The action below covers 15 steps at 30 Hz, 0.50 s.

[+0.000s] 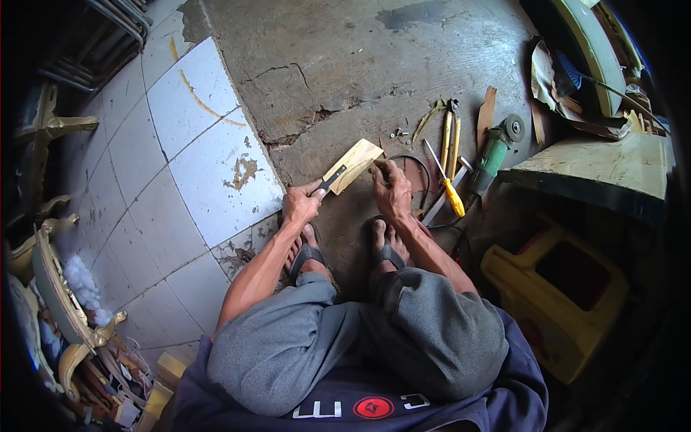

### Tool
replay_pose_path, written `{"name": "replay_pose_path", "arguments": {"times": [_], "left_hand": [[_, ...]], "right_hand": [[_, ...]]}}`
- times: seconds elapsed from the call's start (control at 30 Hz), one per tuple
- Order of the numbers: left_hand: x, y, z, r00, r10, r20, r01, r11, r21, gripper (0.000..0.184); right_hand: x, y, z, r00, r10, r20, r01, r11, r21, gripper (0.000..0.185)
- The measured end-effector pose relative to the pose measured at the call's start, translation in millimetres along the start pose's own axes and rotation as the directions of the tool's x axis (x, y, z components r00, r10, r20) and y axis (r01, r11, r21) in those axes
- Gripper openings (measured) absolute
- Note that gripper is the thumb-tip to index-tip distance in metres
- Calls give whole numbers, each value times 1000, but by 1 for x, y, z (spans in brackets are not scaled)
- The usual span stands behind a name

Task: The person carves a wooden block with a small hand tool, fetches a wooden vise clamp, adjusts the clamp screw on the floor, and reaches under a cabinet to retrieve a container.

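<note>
Head view: grips dark tool [334, 176] with fingers of left hand [301, 204], across pale wood piece [361, 160], between hands above concrete floor [446, 54]; curls fingers of right hand [393, 190] near its right edge, cannot tell on what. As wood, likely light, stiff; best held by long edges.

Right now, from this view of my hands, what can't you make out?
- Black tool, head view: its near end is hidden by the left hand.
- Right hand, head view: its own back hides the grip on the wood.
- Bits, head view: too small to identify.
- Shirt, head view: cut off by the bottom edge.
</note>
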<state>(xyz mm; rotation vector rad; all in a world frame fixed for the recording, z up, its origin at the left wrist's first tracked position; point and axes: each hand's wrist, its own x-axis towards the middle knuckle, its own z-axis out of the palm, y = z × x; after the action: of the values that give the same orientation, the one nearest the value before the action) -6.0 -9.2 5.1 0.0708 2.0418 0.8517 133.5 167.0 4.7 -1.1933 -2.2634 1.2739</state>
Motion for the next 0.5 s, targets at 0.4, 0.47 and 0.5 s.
{"name": "replay_pose_path", "arguments": {"times": [0.4,0.47,0.5], "left_hand": [[3,-1,2,1000,18,15,-18,1000,-5,38],[2,-1,2,1000,24,-7,-24,999,-36,39],[1,-1,1,1000,26,-6,-26,999,-29,39]], "right_hand": [[4,8,-3,998,-13,68,14,1000,-14,26],[10,8,-5,999,-9,-54,10,1000,27,24],[11,8,-6,999,-31,-36,33,997,71,25]]}}
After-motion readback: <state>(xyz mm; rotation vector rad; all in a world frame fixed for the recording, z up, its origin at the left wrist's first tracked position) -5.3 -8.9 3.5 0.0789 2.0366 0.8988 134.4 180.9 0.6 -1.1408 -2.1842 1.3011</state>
